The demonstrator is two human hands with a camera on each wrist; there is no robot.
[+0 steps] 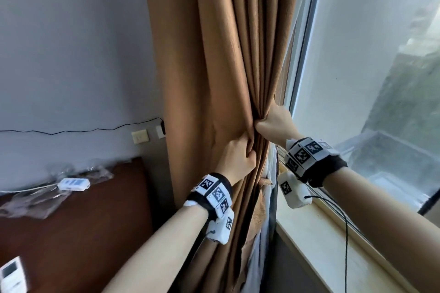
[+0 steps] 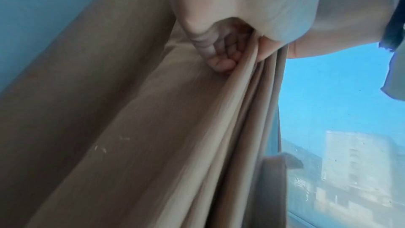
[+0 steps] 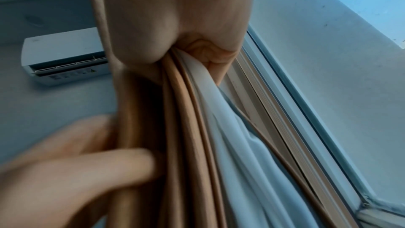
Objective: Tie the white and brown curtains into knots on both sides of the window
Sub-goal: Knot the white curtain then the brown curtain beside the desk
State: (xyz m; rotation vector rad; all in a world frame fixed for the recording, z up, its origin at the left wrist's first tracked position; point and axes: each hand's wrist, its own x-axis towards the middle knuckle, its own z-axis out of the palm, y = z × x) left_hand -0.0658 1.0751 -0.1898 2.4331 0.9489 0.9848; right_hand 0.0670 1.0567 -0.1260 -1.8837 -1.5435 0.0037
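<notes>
A brown curtain (image 1: 214,59) hangs in folds left of the window (image 1: 371,66). My left hand (image 1: 240,157) grips a bunch of its folds from the left, fingers curled into the cloth (image 2: 219,55). Just above and to the right, my right hand (image 1: 273,123) clutches the gathered folds from the window side. In the right wrist view the right hand (image 3: 197,53) holds both the brown curtain (image 3: 181,127) and the white curtain (image 3: 230,136) behind it. White cloth (image 1: 262,257) shows below the hands beside the brown folds.
A pale window sill (image 1: 316,240) runs along the lower right, with a black cable (image 1: 346,233) over it. A dark wooden headboard (image 1: 83,221) stands at the lower left, bearing a white remote (image 1: 73,184) and plastic wrap. An air conditioner (image 3: 63,58) hangs on the wall.
</notes>
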